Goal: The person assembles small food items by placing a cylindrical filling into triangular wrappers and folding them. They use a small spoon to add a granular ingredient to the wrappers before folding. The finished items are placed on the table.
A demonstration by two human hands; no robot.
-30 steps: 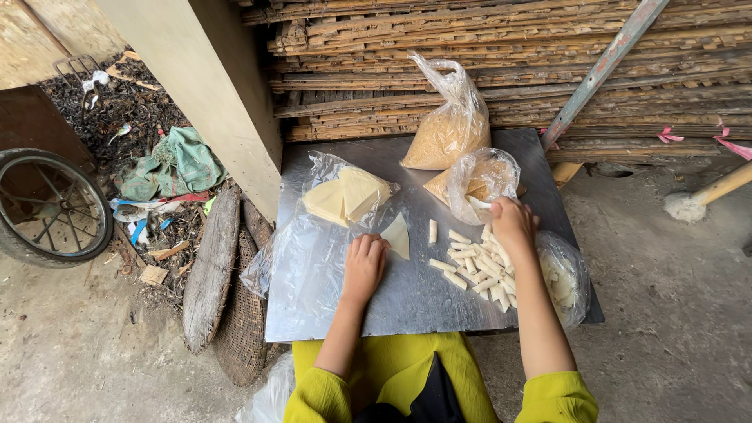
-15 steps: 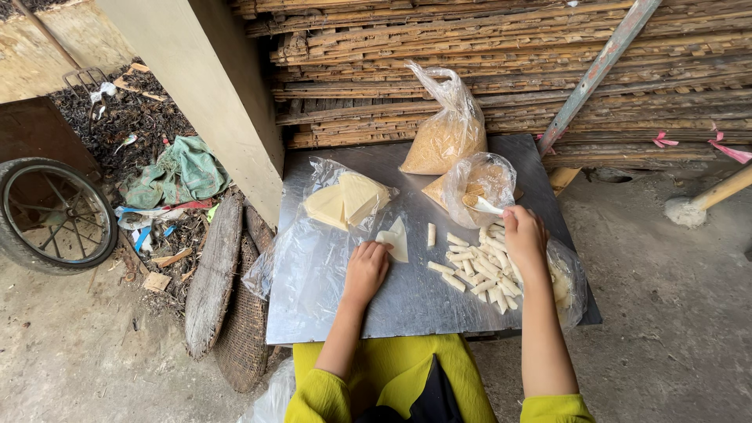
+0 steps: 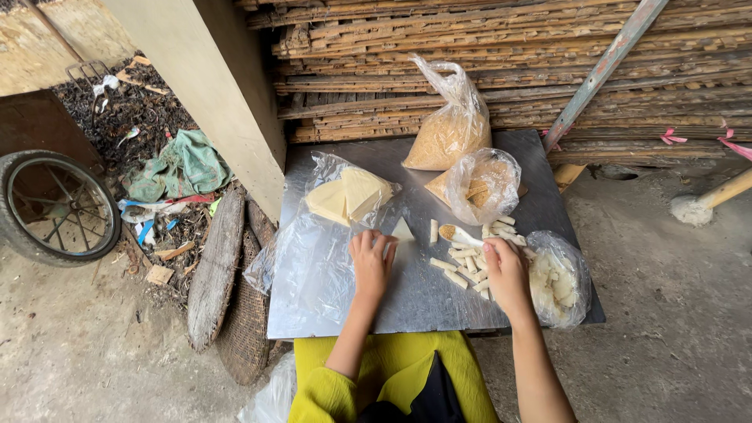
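Head view looks down on your two hands working over a flat grey metal bench (image 3: pixel 392 305). Your left hand (image 3: pixel 372 262) lies flat, fingers loosely spread, its fingertips pressing the near edge of a small pale triangular wrapper sheet (image 3: pixel 402 230) that sits flat on the metal; it grips nothing, only pins. Your right hand (image 3: pixel 507 270) is curled loosely over a heap of short pale sticks (image 3: pixel 464 266); whether it holds one of them you cannot tell from here, since the fingers hide their own undersides. Just ahead of that hand lies a white spoon with brownish filling (image 3: pixel 454 233), its bowl pointing towards the triangle. Expect the wrapper to be thin, light and limp, likely to tear or fold if pinched hard, so take it by a corner or slide it with flat fingertips. The sticks look firm but small and brittle, best picked singly by the middle. Behind, a stack of larger cream wrapper sheets on clear plastic (image 3: pixel 345 196), two clear bags of tan crumbs (image 3: pixel 454 133), and to your right an open plastic bag of pale pieces (image 3: pixel 558 278).
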